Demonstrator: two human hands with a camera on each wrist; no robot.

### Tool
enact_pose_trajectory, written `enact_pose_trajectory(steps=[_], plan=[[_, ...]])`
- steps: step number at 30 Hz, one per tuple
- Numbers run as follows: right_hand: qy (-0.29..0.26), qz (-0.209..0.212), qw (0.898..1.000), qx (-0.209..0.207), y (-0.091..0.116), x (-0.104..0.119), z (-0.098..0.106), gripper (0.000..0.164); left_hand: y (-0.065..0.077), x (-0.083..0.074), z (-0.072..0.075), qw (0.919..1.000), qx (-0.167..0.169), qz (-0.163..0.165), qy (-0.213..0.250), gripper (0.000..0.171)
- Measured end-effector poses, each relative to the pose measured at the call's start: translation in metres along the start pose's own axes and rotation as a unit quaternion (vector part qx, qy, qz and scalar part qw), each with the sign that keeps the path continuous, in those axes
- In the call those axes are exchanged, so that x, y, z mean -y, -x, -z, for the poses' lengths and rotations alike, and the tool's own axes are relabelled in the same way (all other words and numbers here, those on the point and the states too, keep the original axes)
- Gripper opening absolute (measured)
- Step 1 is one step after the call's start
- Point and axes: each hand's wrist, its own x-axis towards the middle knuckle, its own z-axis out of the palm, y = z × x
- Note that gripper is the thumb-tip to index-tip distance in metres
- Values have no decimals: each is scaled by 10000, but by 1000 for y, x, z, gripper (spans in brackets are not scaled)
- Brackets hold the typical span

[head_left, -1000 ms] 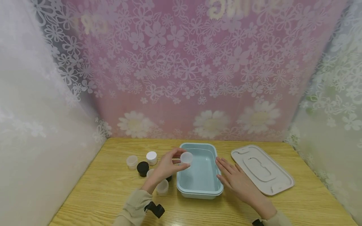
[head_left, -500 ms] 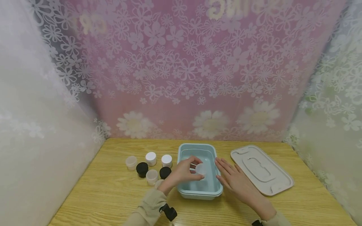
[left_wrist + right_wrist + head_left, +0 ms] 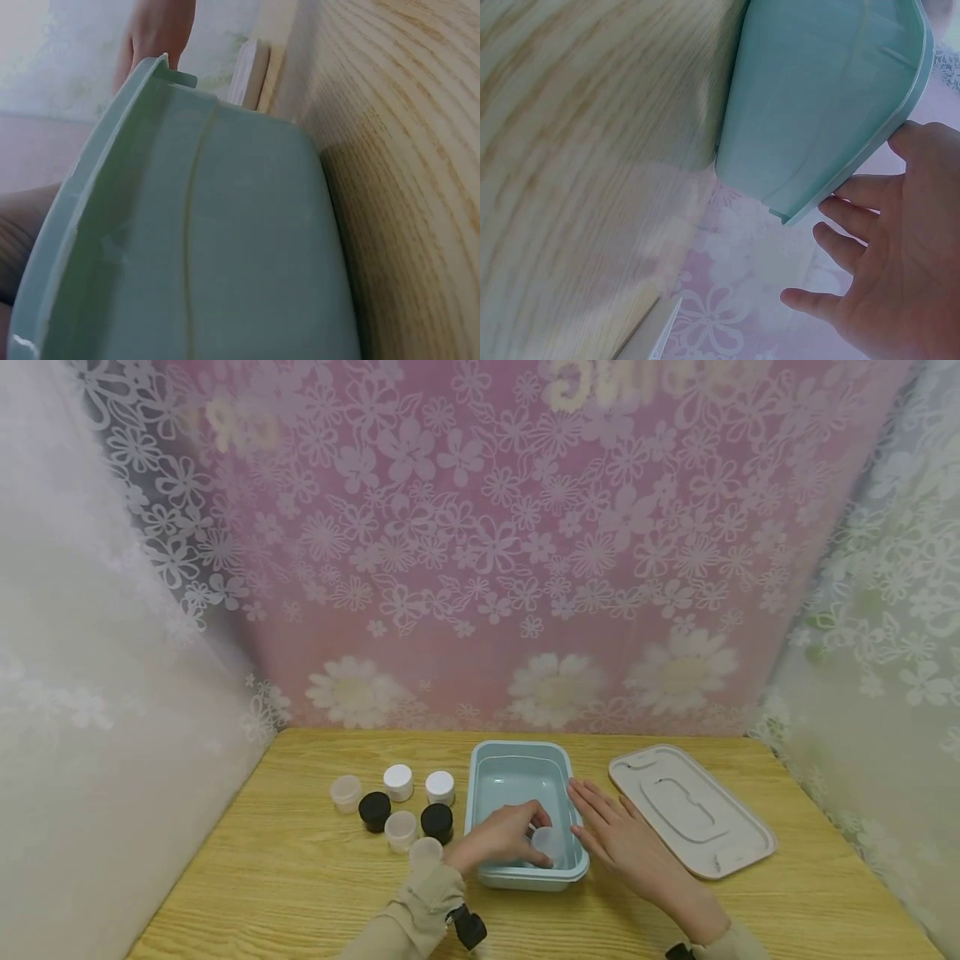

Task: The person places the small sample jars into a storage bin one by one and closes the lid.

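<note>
Left hand [image 3: 506, 835] pinching a translucent jar [image 3: 547, 842], down inside the blue bin [image 3: 525, 884]

Left hand: thumb and fingers pinch the jar, which sits just to the right of the hand, below rim level, toward the bin's near right corner. Whether the jar touches the bin floor: cannot tell.

Right hand [image 3: 630, 843]: fingers extended and spread, palm facing the bin; thumb and nearest finger at the right rim in the right wrist view. Holds nothing.

Left of the left hand, on the wood-grain table [image 3: 262, 877]: seven upright jars, loosely grouped. Two have white tops [image 3: 398, 782], two black tops [image 3: 374, 811], three are translucent; the nearest translucent one [image 3: 426, 850] is just beside the left wrist.

Right of the right hand: pale flat lid [image 3: 693, 814], lying at an angle.
</note>
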Motion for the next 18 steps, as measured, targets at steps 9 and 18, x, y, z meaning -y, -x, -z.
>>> enact_pose_trajectory(steps=[9, 18], plan=[[-45, -23, 10000, 55, 0, 1, 0, 60, 4, 0, 4, 9986, 426, -238, 205, 32], [-35, 19, 10000, 54, 1, -2, -1, 61, 3, 3, 10, 9975, -225, -535, 392, 23]])
